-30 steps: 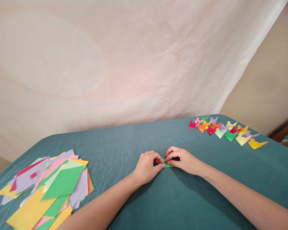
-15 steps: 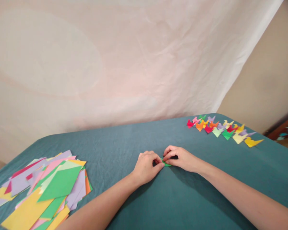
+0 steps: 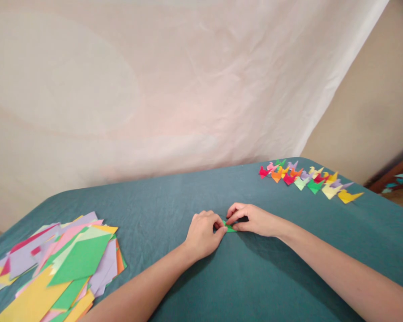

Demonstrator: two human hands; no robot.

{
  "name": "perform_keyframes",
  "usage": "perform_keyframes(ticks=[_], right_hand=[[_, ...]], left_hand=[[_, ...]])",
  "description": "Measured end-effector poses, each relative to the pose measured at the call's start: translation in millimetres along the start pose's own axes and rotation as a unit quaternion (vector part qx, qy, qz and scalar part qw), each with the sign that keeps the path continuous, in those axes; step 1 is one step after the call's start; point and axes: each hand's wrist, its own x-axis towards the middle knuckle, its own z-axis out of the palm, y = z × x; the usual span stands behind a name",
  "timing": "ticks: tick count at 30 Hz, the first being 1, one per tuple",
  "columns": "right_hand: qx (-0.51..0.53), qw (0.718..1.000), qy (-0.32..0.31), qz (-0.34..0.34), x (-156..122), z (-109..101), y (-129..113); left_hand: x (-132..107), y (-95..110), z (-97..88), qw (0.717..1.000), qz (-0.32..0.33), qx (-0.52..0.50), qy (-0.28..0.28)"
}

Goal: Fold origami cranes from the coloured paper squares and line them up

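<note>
A small folded piece of green paper (image 3: 230, 228) lies on the dark teal tablecloth, mostly covered by fingers. My left hand (image 3: 205, 233) pinches its left end between thumb and forefinger. From the other side, my right hand (image 3: 251, 218) has its thumb and fingertips closed on the paper's right part. The exact folds are too small and too hidden to make out.
To the left lies a loose, overlapping pile of coloured paper sheets (image 3: 83, 257). Rows of small folded paper birds (image 3: 302, 181) stand at the back right of the table (image 3: 174, 192). Pale sheeting (image 3: 188, 89) hangs behind the table's far edge.
The whole view has shifted slightly, so things appear a little further left. Both hands keep their grip on the green paper, with only tiny finger movement.
</note>
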Motion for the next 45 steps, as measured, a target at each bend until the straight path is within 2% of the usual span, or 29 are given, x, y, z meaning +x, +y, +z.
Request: perform_keyframes(ticks=[19, 26, 31, 36, 40, 45], right_hand=[[-0.035, 0.999, 0.005, -0.017, -2, 5, 0], [-0.087, 0.995, -0.011, -0.041, -3, 1, -10], [-0.201, 0.976, -0.028, -0.084, -12, 2, -24], [-0.318, 0.943, -0.012, -0.103, -33, 15, -23], [-0.358, 0.925, 0.013, -0.128, -42, 23, -19], [-0.404, 0.906, 0.021, -0.126, -41, 29, -21]], left_hand=[[3, 12, -2.9, 0.996, -0.026, 0.083, -0.006], [3, 12, -2.1, 0.995, -0.028, 0.096, -0.012], [3, 11, -0.6, 0.995, -0.023, 0.099, -0.011], [3, 8, 2.1, 0.996, -0.016, 0.090, -0.004], [3, 8, 2.6, 0.996, -0.013, 0.088, -0.002], [3, 9, 1.2, 0.996, -0.015, 0.091, -0.005]])
